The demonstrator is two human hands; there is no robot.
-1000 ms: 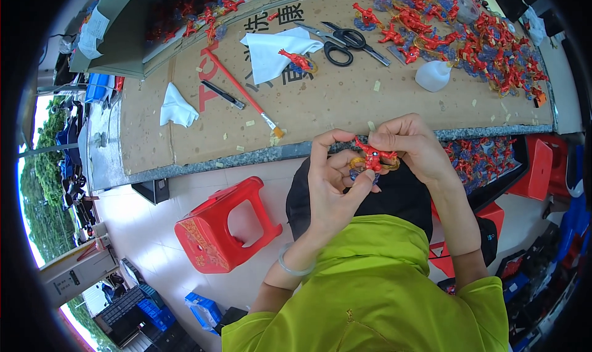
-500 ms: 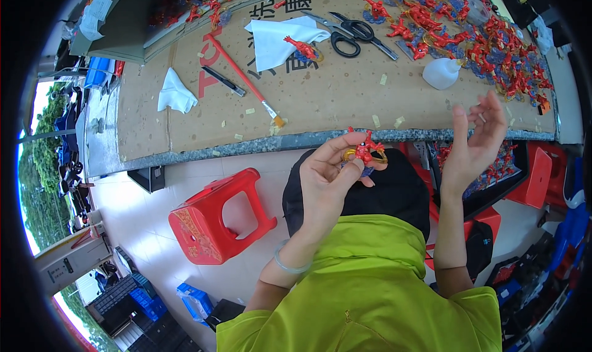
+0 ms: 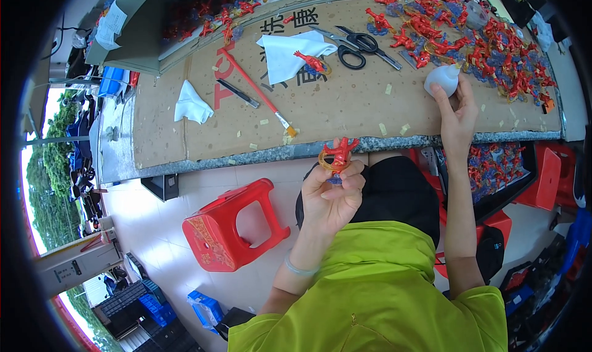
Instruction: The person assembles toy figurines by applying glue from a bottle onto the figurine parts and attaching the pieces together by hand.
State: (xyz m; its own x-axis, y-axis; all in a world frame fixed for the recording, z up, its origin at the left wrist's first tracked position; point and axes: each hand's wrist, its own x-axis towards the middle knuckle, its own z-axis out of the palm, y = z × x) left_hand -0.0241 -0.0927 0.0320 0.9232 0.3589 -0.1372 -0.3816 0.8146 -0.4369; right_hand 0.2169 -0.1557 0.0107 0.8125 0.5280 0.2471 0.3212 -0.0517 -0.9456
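My left hand (image 3: 330, 204) pinches a small red plastic figurine (image 3: 338, 153) with a yellow ring and a blue-purple base, above my lap and close to the table's front edge. Farther right, my right hand (image 3: 459, 114) is closed on a white squeeze bottle (image 3: 441, 80) with a yellowish tip. The bottle leans toward upper right, beside a large pile of similar red figurines (image 3: 493, 62). Another figurine (image 3: 311, 62) lies on a white cloth (image 3: 283, 49) in the middle of the cardboard.
On the cardboard (image 3: 333, 114) lie black-handled scissors (image 3: 364, 43), a red-handled brush (image 3: 259, 93), a utility knife (image 3: 239, 93) and a second cloth (image 3: 193, 103). Behind stands a grey box (image 3: 132, 34). A red stool (image 3: 216, 241) stands left; a black tray (image 3: 502, 173) holds more figurines.
My right hand has gone from open in the air to holding the squeeze bottle. My left hand has turned the figurine and shifted slightly left. The whole view has shifted a little.
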